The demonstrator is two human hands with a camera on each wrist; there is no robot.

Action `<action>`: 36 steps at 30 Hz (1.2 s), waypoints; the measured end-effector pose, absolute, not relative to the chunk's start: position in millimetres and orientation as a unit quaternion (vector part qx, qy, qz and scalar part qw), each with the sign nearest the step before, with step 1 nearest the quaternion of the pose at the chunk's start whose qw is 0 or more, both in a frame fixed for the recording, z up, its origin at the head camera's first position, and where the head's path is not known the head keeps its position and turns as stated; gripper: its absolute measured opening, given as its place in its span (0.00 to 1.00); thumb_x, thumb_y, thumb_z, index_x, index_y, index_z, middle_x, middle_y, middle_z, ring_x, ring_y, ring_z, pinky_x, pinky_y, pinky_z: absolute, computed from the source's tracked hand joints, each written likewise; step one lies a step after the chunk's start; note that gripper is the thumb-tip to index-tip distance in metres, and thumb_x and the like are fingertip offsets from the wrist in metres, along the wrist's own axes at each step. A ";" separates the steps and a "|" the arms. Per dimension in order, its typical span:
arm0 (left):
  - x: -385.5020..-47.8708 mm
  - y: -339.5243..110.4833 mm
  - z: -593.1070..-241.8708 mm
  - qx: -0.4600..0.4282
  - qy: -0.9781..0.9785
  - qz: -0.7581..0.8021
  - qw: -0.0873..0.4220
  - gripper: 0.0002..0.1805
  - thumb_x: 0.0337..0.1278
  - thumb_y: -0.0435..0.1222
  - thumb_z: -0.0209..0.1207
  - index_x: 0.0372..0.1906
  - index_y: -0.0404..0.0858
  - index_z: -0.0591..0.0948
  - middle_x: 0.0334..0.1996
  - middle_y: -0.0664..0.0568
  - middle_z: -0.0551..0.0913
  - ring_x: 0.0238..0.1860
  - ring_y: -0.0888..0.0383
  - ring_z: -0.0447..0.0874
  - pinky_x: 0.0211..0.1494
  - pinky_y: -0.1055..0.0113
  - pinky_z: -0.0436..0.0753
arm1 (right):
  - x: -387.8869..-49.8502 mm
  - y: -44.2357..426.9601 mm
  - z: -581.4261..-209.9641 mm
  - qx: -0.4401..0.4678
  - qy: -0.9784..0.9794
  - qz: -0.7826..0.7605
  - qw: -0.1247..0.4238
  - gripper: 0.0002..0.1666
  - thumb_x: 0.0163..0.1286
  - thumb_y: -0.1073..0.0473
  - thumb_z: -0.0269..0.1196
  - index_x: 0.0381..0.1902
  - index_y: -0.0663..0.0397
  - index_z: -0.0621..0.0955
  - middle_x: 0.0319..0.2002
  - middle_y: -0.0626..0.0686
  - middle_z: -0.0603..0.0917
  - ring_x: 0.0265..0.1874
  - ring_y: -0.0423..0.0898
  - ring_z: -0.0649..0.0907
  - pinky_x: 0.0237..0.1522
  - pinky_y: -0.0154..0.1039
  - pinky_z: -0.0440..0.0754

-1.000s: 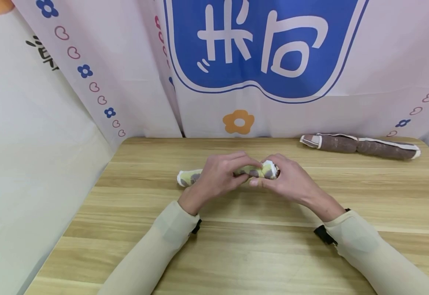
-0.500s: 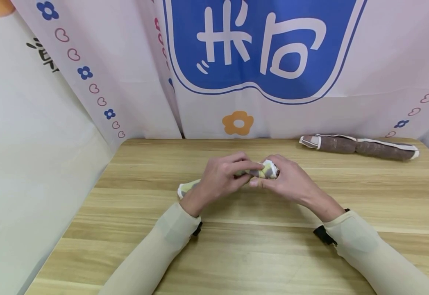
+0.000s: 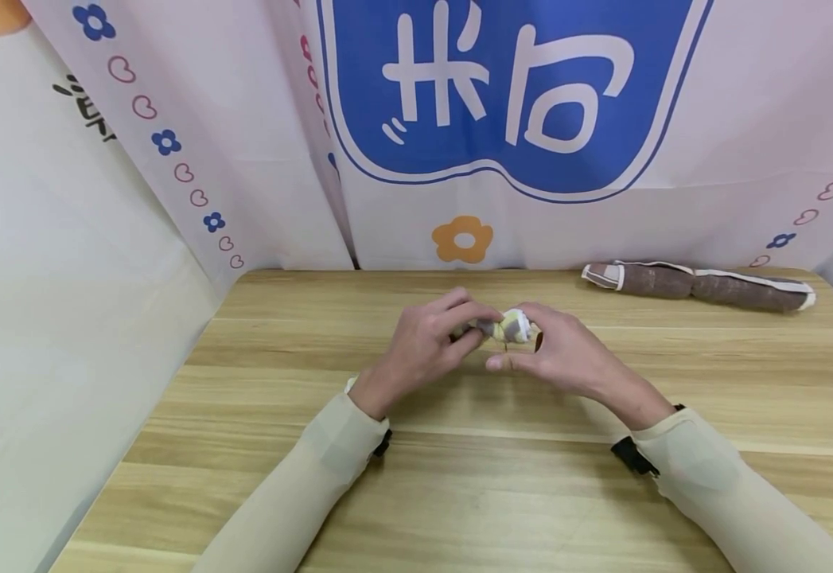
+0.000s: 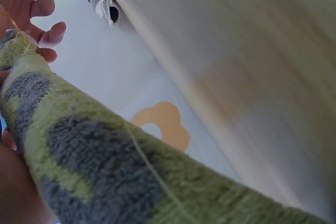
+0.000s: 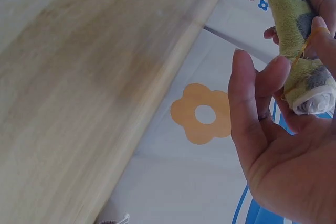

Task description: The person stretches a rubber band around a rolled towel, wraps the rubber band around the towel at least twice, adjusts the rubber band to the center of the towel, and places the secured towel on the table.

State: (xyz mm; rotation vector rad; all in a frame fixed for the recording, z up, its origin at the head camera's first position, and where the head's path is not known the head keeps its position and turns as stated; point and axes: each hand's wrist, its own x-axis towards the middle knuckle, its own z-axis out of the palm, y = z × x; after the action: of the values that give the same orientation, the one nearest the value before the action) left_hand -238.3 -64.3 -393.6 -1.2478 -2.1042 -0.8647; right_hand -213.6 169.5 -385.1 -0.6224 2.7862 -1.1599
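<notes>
2 hands meet at the center of the head view. The left hand [image 3: 426, 342] pinches the green-and-gray rolled towel [image 4: 105, 150] near its white-edged end. The right hand [image 3: 566, 350] surrounds that end, thumb spread from the fingers; 1 thin yellow band [image 5: 303, 50] runs from the thumb to the towel. 1 brown roll [image 3: 727, 288] lies at upper right on the worktop [image 3: 502, 493]. Behind it hangs a white cloth backdrop [image 3: 258, 119].
</notes>
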 end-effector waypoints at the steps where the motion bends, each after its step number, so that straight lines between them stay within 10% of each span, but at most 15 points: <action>1: -238.8 -64.5 -393.8 -0.462 -0.779 -0.326 0.270 0.08 0.66 0.27 0.66 0.45 0.40 0.90 0.35 0.55 0.83 0.27 0.66 0.72 0.29 0.76 0.72 | -213.7 169.5 -384.9 -0.201 0.904 -0.377 0.033 0.33 0.61 0.35 0.79 0.57 0.45 0.83 0.45 0.51 0.86 0.32 0.49 0.80 0.34 0.46 0.79; 17: -240.1 -66.7 -390.9 -0.386 -0.765 -0.463 0.228 0.10 0.68 0.26 0.64 0.50 0.35 0.89 0.36 0.51 0.84 0.28 0.60 0.73 0.28 0.67 0.73 | -209.8 161.9 -392.5 -0.192 0.864 -0.464 -0.037 0.11 0.72 0.51 0.74 0.42 0.53 0.90 0.36 0.49 0.89 0.20 0.44 0.77 0.21 0.36 0.75; 36: -233.7 -57.8 -388.3 -0.343 -0.779 -0.465 0.243 0.08 0.67 0.28 0.67 0.48 0.35 0.89 0.36 0.51 0.85 0.26 0.61 0.71 0.26 0.68 0.71 | -204.8 156.0 -393.8 -0.190 0.869 -0.445 -0.102 0.09 0.69 0.54 0.76 0.33 0.51 0.87 0.27 0.45 0.85 0.22 0.45 0.76 0.22 0.35 0.72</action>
State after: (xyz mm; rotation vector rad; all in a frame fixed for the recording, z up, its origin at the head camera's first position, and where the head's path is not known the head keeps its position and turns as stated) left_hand -233.7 -57.8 -388.3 -0.9387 -2.1284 -1.2719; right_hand -204.8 156.0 -393.8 -0.6387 2.9242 -1.4957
